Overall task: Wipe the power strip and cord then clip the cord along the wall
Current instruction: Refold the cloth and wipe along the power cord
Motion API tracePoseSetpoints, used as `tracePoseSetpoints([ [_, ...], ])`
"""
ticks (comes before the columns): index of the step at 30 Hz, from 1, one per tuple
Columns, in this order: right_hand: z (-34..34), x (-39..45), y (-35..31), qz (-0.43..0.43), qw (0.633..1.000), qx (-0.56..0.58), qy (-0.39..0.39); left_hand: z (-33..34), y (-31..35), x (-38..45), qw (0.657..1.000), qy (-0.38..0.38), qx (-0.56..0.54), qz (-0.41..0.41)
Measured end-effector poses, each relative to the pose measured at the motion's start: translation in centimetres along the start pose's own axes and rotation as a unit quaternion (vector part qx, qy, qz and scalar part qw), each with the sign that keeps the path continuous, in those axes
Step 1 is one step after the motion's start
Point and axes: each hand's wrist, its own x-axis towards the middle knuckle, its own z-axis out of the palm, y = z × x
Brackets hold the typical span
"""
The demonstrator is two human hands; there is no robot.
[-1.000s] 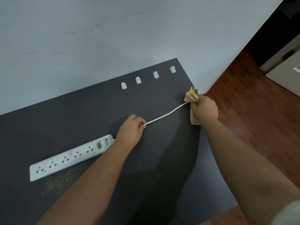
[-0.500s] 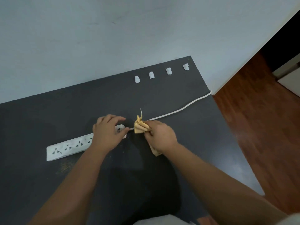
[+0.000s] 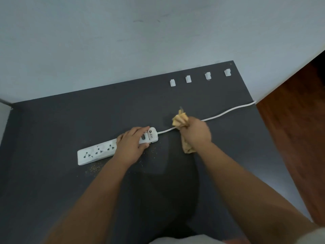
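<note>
A white power strip (image 3: 95, 153) lies on the dark grey table (image 3: 52, 173), running left to right. My left hand (image 3: 131, 144) presses down on its right part, fingers around the switch end. Its white cord (image 3: 226, 112) runs right and up to the table's right edge and drops off there. My right hand (image 3: 196, 133) grips a crumpled yellow cloth (image 3: 180, 119) wrapped around the cord, a short way right of the strip. Several white cord clips (image 3: 188, 79) stand in a row near the table's back edge by the wall.
A pale wall (image 3: 140, 41) rises behind the table. Wooden floor (image 3: 295, 129) lies past the table's right edge. Fine crumbs or dust (image 3: 95, 167) speckle the table in front of the strip.
My right hand slid the cloth back along the cord from the table edge to near the strip, then slightly right again. My left hand moved from the cord onto the strip.
</note>
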Motion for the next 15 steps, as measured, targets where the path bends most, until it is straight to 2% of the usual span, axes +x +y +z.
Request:
tracePoseSetpoints([
  [5,-5.2,1.1,5.7,0.113,0.988,0.020,0.102,0.1,-0.3,0.1,1.000,0.005,-0.002,0.011],
  [8,-5.0,0.2,3.9,0.062,0.990,0.021,0.123,0.1,-0.2,0.1,1.000,0.011,-0.004,0.013],
  [12,-1.3,-1.9,-0.8,-0.062,0.997,0.029,0.017,0.2,-0.1,0.1,1.000,0.009,0.006,0.017],
  [15,0.9,-2.8,-2.3,-0.089,0.994,0.015,-0.060,0.2,-0.3,0.2,1.000,0.009,0.008,0.025],
])
